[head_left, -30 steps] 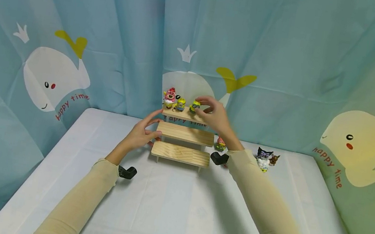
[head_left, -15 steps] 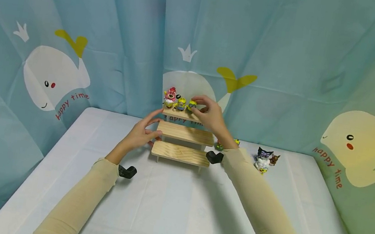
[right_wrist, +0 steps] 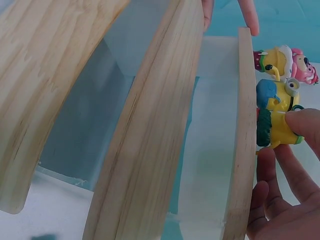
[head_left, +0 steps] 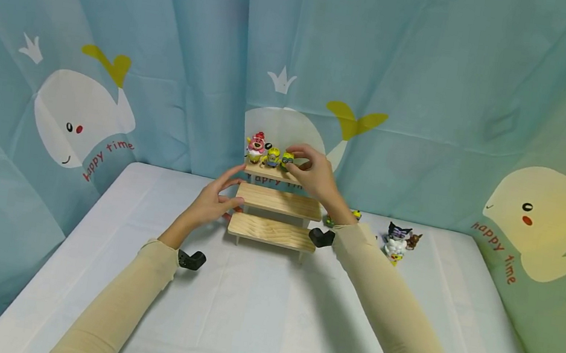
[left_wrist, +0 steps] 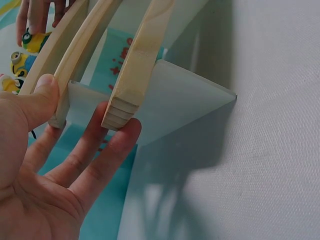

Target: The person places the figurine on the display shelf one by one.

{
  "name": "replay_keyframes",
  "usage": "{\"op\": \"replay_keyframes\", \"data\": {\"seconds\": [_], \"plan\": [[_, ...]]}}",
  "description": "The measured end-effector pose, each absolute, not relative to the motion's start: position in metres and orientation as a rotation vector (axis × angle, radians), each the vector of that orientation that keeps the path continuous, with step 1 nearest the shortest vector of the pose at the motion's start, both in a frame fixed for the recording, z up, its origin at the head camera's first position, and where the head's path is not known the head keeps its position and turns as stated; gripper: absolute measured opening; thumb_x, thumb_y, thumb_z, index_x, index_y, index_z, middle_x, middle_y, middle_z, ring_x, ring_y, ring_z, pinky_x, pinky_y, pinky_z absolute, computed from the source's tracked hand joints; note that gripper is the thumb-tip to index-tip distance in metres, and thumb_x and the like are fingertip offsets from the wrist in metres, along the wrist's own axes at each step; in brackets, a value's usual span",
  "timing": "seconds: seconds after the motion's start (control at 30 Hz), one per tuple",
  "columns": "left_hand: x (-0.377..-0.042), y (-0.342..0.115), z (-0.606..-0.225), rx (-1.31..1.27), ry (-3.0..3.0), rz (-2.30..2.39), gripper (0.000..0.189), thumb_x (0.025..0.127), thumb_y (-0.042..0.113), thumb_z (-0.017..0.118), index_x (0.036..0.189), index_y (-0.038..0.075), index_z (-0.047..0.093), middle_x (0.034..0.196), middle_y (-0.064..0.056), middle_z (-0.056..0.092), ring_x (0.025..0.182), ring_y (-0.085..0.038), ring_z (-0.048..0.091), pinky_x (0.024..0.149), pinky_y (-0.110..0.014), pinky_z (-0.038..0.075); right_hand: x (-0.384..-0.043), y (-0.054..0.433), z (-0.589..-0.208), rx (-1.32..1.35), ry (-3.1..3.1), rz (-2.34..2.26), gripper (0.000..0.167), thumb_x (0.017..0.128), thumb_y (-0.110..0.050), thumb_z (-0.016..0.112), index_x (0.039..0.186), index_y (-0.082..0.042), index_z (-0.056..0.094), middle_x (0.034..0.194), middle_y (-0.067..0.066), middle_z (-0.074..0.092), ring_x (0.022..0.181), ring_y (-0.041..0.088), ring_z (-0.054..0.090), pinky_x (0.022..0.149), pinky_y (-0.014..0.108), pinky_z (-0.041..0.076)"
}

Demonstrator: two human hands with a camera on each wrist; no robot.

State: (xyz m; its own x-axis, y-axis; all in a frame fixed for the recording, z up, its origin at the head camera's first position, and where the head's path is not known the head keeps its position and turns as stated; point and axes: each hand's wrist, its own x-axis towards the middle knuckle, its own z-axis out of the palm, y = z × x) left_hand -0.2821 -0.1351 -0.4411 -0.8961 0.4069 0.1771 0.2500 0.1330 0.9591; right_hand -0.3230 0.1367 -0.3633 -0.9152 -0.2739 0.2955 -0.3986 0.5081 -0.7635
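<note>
A three-tier wooden display stand point(head_left: 279, 201) stands at the back of the table. My left hand point(head_left: 208, 202) holds its left end; in the left wrist view the thumb lies on the middle board and the fingertips point(left_wrist: 131, 127) touch the board ends. On the top board, my right hand point(head_left: 316, 172) pinches a yellow-and-green minion figurine point(right_wrist: 281, 131) between thumb and fingers. To its left stands a minion figurine in blue overalls point(head_left: 272, 157). A pink bear figurine point(head_left: 255, 148) is at the board's left end.
Right of the stand, several small figurines, among them a yellow-topped one point(head_left: 356, 215), are partly hidden by the right forearm. Farther right sit a black-and-white figurine point(head_left: 396, 242) and a brown one point(head_left: 413, 240). A blue curtain point(head_left: 441, 72) hangs close behind the stand.
My right hand has slid the green minion figurine a little leftward along the top board, closer to the blue one. The left hand has stayed in place.
</note>
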Motion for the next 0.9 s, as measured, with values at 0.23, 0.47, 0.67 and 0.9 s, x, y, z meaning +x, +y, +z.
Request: {"op": "replay_keyframes", "data": {"seconds": [0.23,0.47,0.67,0.9], "plan": [[-0.296,-0.137,-0.460,0.693,2.309,1.861,0.078,0.101,0.010,0.066,0.164,0.030,0.025,0.162,-0.021,0.035,0.071,-0.052,0.068,0.057,-0.061,0.052,-0.322,0.137,-0.363,0.589,-2.604,1.382,0.033,0.101,-0.015,0.070,0.134,-0.014,0.066,0.132,0.014,0.065,0.087,0.028,0.068,0.064,0.036,0.055],[-0.296,-0.137,-0.463,0.700,2.297,1.881,0.079,0.100,0.014,0.068,0.163,0.037,0.026,0.163,-0.021,0.034,0.070,-0.035,0.074,0.064,-0.067,0.055,-0.322,0.138,-0.362,0.599,-2.615,1.383,0.033,0.100,-0.014,0.070,0.134,-0.013,0.066,0.134,0.014,0.064,0.087,0.028,0.067,0.066,0.037,0.056],[-0.296,-0.137,-0.462,0.700,2.285,1.877,0.079,0.101,0.011,0.066,0.165,0.031,0.024,0.162,-0.025,0.032,0.078,-0.037,0.075,0.066,-0.071,0.054,-0.323,0.138,-0.362,0.606,-2.624,1.373,0.033,0.101,-0.015,0.069,0.134,-0.014,0.066,0.135,0.014,0.063,0.087,0.028,0.067,0.066,0.038,0.055],[-0.296,-0.137,-0.461,0.682,2.266,1.871,0.079,0.102,0.010,0.066,0.165,0.030,0.022,0.163,-0.025,0.031,0.084,-0.043,0.074,0.069,-0.075,0.051,-0.323,0.138,-0.362,0.615,-2.615,1.378,0.033,0.100,-0.013,0.070,0.134,-0.013,0.066,0.134,0.014,0.064,0.087,0.030,0.067,0.066,0.038,0.055]]}}
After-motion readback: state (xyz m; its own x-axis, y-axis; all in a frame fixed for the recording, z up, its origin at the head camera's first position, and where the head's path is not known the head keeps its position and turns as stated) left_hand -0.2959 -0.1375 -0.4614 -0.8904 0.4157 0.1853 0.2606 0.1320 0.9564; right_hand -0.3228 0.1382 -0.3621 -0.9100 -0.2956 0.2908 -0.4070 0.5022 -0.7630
